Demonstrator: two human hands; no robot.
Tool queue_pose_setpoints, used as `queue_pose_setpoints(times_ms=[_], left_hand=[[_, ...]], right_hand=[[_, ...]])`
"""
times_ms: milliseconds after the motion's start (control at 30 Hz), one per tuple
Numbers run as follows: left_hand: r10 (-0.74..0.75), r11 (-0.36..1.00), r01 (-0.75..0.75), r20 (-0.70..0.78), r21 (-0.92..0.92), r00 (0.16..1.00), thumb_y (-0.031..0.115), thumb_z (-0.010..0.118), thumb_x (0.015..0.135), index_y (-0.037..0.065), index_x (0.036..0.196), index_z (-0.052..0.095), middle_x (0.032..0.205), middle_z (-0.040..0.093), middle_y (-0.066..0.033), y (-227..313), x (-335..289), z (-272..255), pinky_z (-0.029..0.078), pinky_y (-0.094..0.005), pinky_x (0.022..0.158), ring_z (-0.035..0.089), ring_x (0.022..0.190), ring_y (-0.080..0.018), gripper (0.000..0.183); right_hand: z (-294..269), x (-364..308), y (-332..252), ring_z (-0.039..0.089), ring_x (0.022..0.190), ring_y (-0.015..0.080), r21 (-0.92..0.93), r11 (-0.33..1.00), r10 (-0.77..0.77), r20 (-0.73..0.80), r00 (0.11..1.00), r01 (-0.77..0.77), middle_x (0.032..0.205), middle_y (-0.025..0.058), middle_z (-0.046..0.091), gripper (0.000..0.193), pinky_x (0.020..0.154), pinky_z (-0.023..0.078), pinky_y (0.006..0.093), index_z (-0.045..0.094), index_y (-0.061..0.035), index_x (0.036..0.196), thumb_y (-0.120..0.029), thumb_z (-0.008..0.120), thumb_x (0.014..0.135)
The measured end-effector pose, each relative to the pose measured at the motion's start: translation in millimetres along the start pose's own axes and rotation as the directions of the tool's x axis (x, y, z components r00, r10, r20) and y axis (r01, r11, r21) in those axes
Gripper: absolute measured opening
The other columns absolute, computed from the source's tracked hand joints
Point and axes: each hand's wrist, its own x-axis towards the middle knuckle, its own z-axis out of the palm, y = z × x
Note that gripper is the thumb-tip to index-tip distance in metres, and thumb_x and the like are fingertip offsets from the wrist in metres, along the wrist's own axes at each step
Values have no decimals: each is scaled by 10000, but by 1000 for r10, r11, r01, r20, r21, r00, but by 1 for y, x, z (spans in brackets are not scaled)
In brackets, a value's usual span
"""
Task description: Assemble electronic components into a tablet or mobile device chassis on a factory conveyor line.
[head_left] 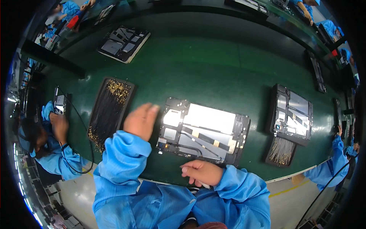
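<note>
An opened tablet (206,131) lies in front of me on the green bench, its silver panels, black flat cables and small parts exposed. My left hand (142,121) is over the bench between the tablet and a black tray (132,95) of thin black cables (105,110) with gold ends. Its fingers are bent close together; whatever they may hold is hidden. Below the tablet's near edge, my right hand (202,172) is closed. A pale end shows under its palm and a dark tip by its fingers, but I cannot make out the object.
To the right, stacked opened tablets (293,112) stand behind a smaller tray (280,163) of thin light-coloured strands. Another tablet stack (124,44) lies at the far left. A black cord (82,118) hangs by the left co-worker (57,152). Further co-workers sit around the benches.
</note>
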Motion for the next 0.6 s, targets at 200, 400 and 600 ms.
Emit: queue_pose_setpoints(times_ms=[200,400,600], left_hand=[[-77,862,135,-137,488,988,215,527,742,36,804,593,728,566,-161,-95,2,-45,395,-388,659,509,721,-325,201],[-148,963,162,-76,217,986,185,541,731,10,713,593,711,561,-162,-76,2,-55,395,-395,646,513,688,-320,183],[243,953,-241,12,186,970,61,552,693,-23,718,552,690,548,-158,-29,-4,-55,413,-375,637,520,694,-313,87]], right_hand=[[-2,3,-4,454,537,91,164,985,-45,-97,994,61,823,62,509,373,467,399,211,458,10,1015,-305,442,817],[3,9,-9,463,493,104,267,958,-58,-181,982,106,757,72,523,321,436,386,209,475,-2,976,-279,455,817],[8,22,-18,453,508,115,382,883,-92,-431,898,274,766,80,505,334,452,385,222,485,13,937,-292,473,802]])
